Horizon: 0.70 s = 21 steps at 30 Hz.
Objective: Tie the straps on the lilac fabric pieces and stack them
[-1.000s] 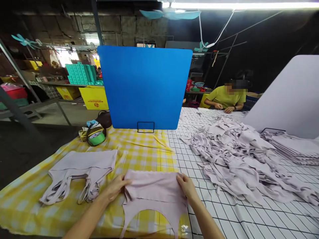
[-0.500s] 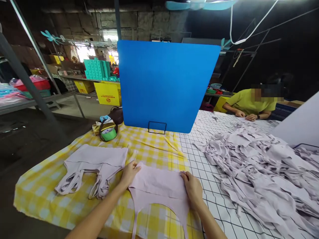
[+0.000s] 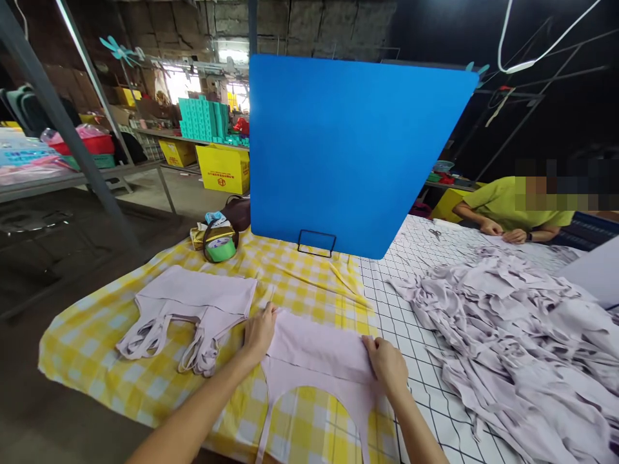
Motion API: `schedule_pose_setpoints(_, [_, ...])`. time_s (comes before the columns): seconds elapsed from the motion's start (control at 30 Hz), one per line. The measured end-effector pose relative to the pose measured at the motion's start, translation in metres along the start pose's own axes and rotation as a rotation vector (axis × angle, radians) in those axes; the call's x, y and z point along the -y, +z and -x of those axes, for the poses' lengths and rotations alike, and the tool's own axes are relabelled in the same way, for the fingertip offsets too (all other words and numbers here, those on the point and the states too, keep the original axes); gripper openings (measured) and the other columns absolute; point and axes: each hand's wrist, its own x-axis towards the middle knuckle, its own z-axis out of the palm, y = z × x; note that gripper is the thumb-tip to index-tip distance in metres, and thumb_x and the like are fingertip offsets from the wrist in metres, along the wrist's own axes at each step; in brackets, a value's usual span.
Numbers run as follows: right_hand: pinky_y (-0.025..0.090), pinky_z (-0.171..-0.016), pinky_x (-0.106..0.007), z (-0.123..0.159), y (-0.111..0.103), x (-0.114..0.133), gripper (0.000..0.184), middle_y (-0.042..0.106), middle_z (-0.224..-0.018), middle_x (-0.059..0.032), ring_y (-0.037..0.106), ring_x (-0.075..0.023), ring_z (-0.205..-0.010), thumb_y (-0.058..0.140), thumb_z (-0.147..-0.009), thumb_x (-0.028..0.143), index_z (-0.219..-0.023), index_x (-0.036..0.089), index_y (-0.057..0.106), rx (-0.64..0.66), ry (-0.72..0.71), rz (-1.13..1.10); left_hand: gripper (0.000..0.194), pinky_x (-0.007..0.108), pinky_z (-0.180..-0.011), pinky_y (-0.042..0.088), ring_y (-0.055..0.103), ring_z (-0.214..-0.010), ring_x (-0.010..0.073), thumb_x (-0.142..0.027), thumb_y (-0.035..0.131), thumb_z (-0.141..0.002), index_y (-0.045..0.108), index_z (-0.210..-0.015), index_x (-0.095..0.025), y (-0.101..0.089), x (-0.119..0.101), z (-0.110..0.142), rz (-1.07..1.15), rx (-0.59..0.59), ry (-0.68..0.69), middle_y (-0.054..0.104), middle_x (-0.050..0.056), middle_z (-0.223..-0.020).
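Note:
A pale lilac strapped top (image 3: 319,351) lies spread in front of me, its wide band away from me and two thin straps running toward me. My left hand (image 3: 261,330) pinches the band's upper left corner. At the upper right corner, my right hand (image 3: 387,364) has thumb and fingers closed on the cloth. Left of it, more tops of the same lilac cloth (image 3: 198,290) lie flat, their straps bunched toward me. Under both is a yellow checked cloth (image 3: 97,380).
A blue board (image 3: 353,154) on a black wire stand rises at the back. To the right, a large heap of lilac garments (image 3: 522,322) covers a white grid-patterned cloth (image 3: 430,412). Green tape (image 3: 221,249) lies back left, scissors (image 3: 435,233) back right. A co-worker (image 3: 512,206) sits beyond the heap.
The view has shifted, so most things appear further right or lower. Both hands keep hold of the top's corners; the left hand looks turned more upright. The top stays flat.

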Motion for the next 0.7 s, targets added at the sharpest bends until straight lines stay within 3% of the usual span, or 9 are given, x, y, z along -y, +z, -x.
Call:
schedule_pose_setpoints(0.2, [0.037, -0.060, -0.027, 0.008, 0.003, 0.000, 0.026, 0.068, -0.083, -0.0089, 0.062, -0.0239, -0.082, 0.037, -0.090, 0.035, -0.091, 0.022, 0.059, -0.015, -0.018, 0.008, 0.029, 0.027, -0.065, 0.042, 0.064, -0.085, 0.0204, -0.017, 0.035, -0.092, 0.043, -0.119, -0.015, 0.001, -0.004, 0.002, -0.198, 0.002, -0.012, 0.065, 0.010, -0.100])
schedule_pose_setpoints(0.37, [0.037, -0.062, -0.030, 0.010, 0.004, -0.004, 0.032, 0.066, -0.080, -0.0104, 0.061, -0.0266, -0.081, 0.034, -0.090, 0.042, -0.097, 0.021, 0.057, -0.038, -0.016, -0.010, 0.032, 0.029, -0.062, 0.047, 0.063, -0.077, 0.0204, -0.011, 0.028, -0.090, 0.049, -0.114, -0.013, 0.002, -0.005, 0.006, -0.349, 0.000, 0.054, 0.064, 0.011, -0.096])
schedule_pose_setpoints(0.43, [0.038, -0.062, -0.029, 0.010, 0.003, -0.011, 0.031, 0.067, -0.081, -0.0093, 0.061, -0.0254, -0.081, 0.035, -0.089, 0.042, -0.096, 0.021, 0.057, -0.024, -0.026, -0.049, 0.034, 0.033, -0.069, 0.048, 0.062, -0.083, 0.0222, -0.008, 0.028, -0.088, 0.051, -0.113, -0.013, 0.001, -0.003, 0.008, -0.382, -0.029, 0.089, 0.061, 0.012, -0.101])
schedule_pose_setpoints(0.6, [0.040, -0.055, -0.026, 0.014, 0.003, -0.035, 0.033, 0.064, -0.059, -0.0020, 0.061, -0.0191, -0.061, 0.033, -0.086, 0.041, -0.087, 0.021, 0.060, 0.063, -0.047, -0.181, 0.038, 0.041, -0.095, 0.039, 0.049, -0.113, 0.0263, -0.007, 0.035, -0.085, 0.050, -0.119, -0.011, 0.003, -0.009, 0.010, -0.421, -0.177, 0.322, 0.052, 0.014, -0.122])
schedule_pose_setpoints(0.7, [0.040, -0.051, -0.024, 0.024, 0.008, -0.044, 0.027, 0.061, -0.054, 0.0017, 0.058, -0.0167, -0.054, 0.041, -0.081, 0.039, -0.090, 0.020, 0.058, 0.076, -0.061, -0.221, 0.040, 0.039, -0.106, 0.029, 0.040, -0.124, 0.0242, -0.013, 0.040, -0.085, 0.046, -0.124, -0.011, 0.013, -0.031, 0.008, -0.299, -0.034, 0.523, 0.049, 0.012, -0.129])
